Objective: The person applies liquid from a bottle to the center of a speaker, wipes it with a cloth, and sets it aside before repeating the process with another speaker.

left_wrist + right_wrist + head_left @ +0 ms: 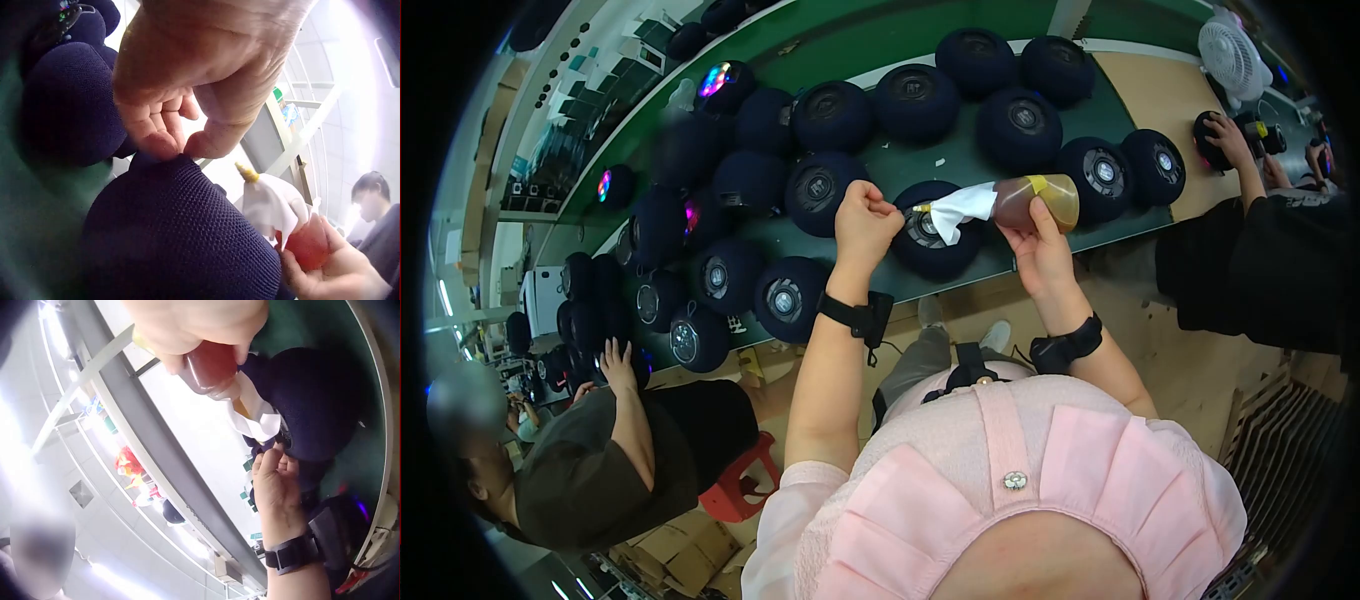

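Observation:
My right hand [1043,245] grips a squeeze bottle [1012,205] of brownish liquid, held nearly level. Yellow tape circles the bottle, and a white cloth [965,208] is wrapped about its neck. The yellow nozzle tip [248,173] pokes out of the cloth, over the ringed face of a round dark-blue fabric speaker [935,255]. At the speaker's near-left edge, my left hand [865,230] has thumb and index fingertip together, pinching at the top of the dark fabric [181,219]. Its other fingers curl inward.
Many similar round speakers [830,115] cover the green table [905,160], some with coloured lights lit. One more speaker [790,300] stands left of my forearm. A person [600,440] sits at left; another [1250,250] works at right, near a white fan [1235,60].

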### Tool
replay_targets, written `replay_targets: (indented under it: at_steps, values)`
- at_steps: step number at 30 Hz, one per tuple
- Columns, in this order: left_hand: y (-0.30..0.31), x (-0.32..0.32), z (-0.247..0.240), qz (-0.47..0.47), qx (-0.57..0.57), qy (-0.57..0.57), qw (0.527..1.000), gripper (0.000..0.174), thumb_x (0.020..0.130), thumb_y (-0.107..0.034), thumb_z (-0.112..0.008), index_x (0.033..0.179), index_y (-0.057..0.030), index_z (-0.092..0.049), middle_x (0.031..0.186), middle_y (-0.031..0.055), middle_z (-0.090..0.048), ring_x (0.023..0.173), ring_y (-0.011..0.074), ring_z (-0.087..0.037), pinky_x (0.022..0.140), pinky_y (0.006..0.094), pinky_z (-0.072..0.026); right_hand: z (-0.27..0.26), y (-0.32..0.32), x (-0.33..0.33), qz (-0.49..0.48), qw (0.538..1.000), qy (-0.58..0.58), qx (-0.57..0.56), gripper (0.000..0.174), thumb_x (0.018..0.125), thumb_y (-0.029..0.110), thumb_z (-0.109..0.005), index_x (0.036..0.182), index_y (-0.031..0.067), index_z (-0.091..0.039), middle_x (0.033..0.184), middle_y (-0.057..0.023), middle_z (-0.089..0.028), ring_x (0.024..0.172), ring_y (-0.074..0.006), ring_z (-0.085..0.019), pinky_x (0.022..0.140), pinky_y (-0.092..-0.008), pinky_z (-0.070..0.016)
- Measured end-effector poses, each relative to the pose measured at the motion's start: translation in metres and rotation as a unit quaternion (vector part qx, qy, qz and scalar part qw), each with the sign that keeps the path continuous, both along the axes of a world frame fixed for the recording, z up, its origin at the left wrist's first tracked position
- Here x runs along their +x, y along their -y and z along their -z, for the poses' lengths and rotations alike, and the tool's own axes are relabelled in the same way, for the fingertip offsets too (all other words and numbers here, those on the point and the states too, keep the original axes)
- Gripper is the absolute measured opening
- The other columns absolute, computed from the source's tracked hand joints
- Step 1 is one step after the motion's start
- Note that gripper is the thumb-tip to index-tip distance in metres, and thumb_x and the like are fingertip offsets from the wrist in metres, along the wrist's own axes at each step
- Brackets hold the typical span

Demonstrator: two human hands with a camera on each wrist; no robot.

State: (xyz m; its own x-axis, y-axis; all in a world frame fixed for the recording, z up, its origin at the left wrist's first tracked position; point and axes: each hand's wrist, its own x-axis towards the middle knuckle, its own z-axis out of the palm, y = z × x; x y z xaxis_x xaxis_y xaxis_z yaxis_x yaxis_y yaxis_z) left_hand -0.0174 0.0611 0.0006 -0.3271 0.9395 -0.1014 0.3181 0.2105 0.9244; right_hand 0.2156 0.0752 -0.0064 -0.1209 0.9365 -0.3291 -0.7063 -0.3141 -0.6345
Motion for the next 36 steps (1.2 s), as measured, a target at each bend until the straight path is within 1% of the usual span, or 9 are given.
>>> replay_targets:
  at_steps: [3, 5, 6, 10, 17, 19, 21, 24, 36]
  values:
    - [0.016, 0.009, -0.008, -0.026, 0.018, -0.056, 0.998, 0.031, 0.066, -0.007, -0.072, 0.080, -0.0035, -0.045, 0.069, 0.0046, -0.056, 0.058, 0.0086, -0.052, 0.056, 0.0209, -0.0440, -0.008, 0.001, 0.003, -0.017, 0.990, -0.106, -0.090, 0.044, 0.087, 0.025, -0.059, 0.122, 0.0043, -0.043, 0.121, -0.0121, -0.048, 0.113, -0.0244, -0.048, 0.097, -0.0402, -0.0414]
    - [0.035, 0.022, -0.024, -0.094, -0.073, -0.177, 0.977, 0.033, 0.068, -0.021, -0.076, 0.075, -0.0050, -0.047, 0.063, 0.0025, -0.053, 0.055, 0.0095, -0.049, 0.052, 0.0234, -0.0417, -0.013, 0.001, 0.006, -0.022, 0.977, -0.162, -0.133, 0.044, 0.086, 0.025, -0.059, 0.122, 0.0046, -0.042, 0.122, -0.0118, -0.047, 0.115, -0.0242, -0.045, 0.099, -0.0423, -0.0403]
    - [0.043, 0.028, -0.022, -0.087, -0.089, -0.158, 0.980, 0.037, 0.070, -0.031, -0.074, 0.071, -0.0059, -0.047, 0.059, 0.0020, -0.050, 0.053, 0.0111, -0.047, 0.049, 0.0256, -0.0395, -0.014, 0.001, 0.008, -0.022, 0.971, -0.190, -0.145, 0.045, 0.087, 0.026, -0.059, 0.122, 0.0045, -0.042, 0.122, -0.0117, -0.046, 0.116, -0.0245, -0.044, 0.100, -0.0424, -0.0391]
    - [0.055, 0.060, -0.011, -0.074, -0.114, -0.181, 0.974, 0.046, 0.068, -0.038, -0.074, 0.076, -0.0054, -0.043, 0.059, 0.0054, -0.047, 0.052, 0.0169, -0.048, 0.051, 0.0301, -0.0405, -0.013, 0.000, 0.013, -0.040, 0.959, -0.240, -0.144, 0.045, 0.087, 0.027, -0.059, 0.122, 0.0045, -0.042, 0.123, -0.0111, -0.046, 0.117, -0.0246, -0.043, 0.102, -0.0421, -0.0372]
    - [0.016, 0.046, 0.001, -0.071, -0.023, -0.263, 0.962, 0.036, 0.066, -0.028, -0.070, 0.076, -0.0032, -0.046, 0.070, 0.0110, -0.052, 0.060, 0.0238, -0.052, 0.057, 0.0337, -0.0424, -0.010, 0.004, 0.013, -0.046, 0.964, -0.224, -0.133, 0.044, 0.088, 0.027, -0.058, 0.122, 0.0043, -0.043, 0.124, -0.0108, -0.046, 0.118, -0.0242, -0.042, 0.103, -0.0420, -0.0360]
    - [0.013, 0.044, -0.008, -0.071, -0.051, -0.255, 0.963, 0.030, 0.065, -0.023, -0.068, 0.076, -0.0026, -0.050, 0.071, 0.0113, -0.054, 0.064, 0.0261, -0.054, 0.059, 0.0339, -0.0436, -0.011, 0.006, 0.014, -0.047, 0.965, -0.222, -0.129, 0.044, 0.088, 0.027, -0.058, 0.122, 0.0041, -0.042, 0.124, -0.0108, -0.046, 0.119, -0.0242, -0.042, 0.103, -0.0420, -0.0359]
    - [0.017, 0.047, -0.013, -0.051, 0.002, -0.372, 0.927, 0.023, 0.066, -0.018, -0.065, 0.078, -0.0024, -0.052, 0.071, 0.0127, -0.056, 0.065, 0.0290, -0.056, 0.060, 0.0362, -0.0457, -0.013, 0.007, 0.018, -0.037, 0.972, -0.193, -0.127, 0.045, 0.087, 0.027, -0.058, 0.123, 0.0041, -0.042, 0.124, -0.0106, -0.046, 0.118, -0.0236, -0.042, 0.102, -0.0414, -0.0362]
    - [0.017, 0.048, -0.009, -0.038, 0.026, -0.374, 0.926, 0.020, 0.065, -0.010, -0.062, 0.082, -0.0026, -0.055, 0.071, 0.0140, -0.058, 0.066, 0.0303, -0.058, 0.062, 0.0380, -0.0475, -0.011, 0.007, 0.025, -0.032, 0.984, -0.157, -0.075, 0.044, 0.088, 0.026, -0.057, 0.123, 0.0042, -0.042, 0.123, -0.0104, -0.047, 0.116, -0.0229, -0.044, 0.101, -0.0409, -0.0377]
    - [0.017, 0.041, -0.016, -0.036, 0.022, -0.373, 0.927, 0.023, 0.065, -0.001, -0.060, 0.086, -0.0022, -0.051, 0.065, 0.0118, -0.060, 0.057, 0.0259, -0.060, 0.057, 0.0328, -0.0486, -0.010, 0.009, 0.026, 0.007, 0.998, -0.058, 0.026, 0.037, 0.084, 0.010, -0.061, 0.118, 0.0051, -0.047, 0.114, -0.0081, -0.054, 0.106, -0.0220, -0.054, 0.093, -0.0410, -0.0442]
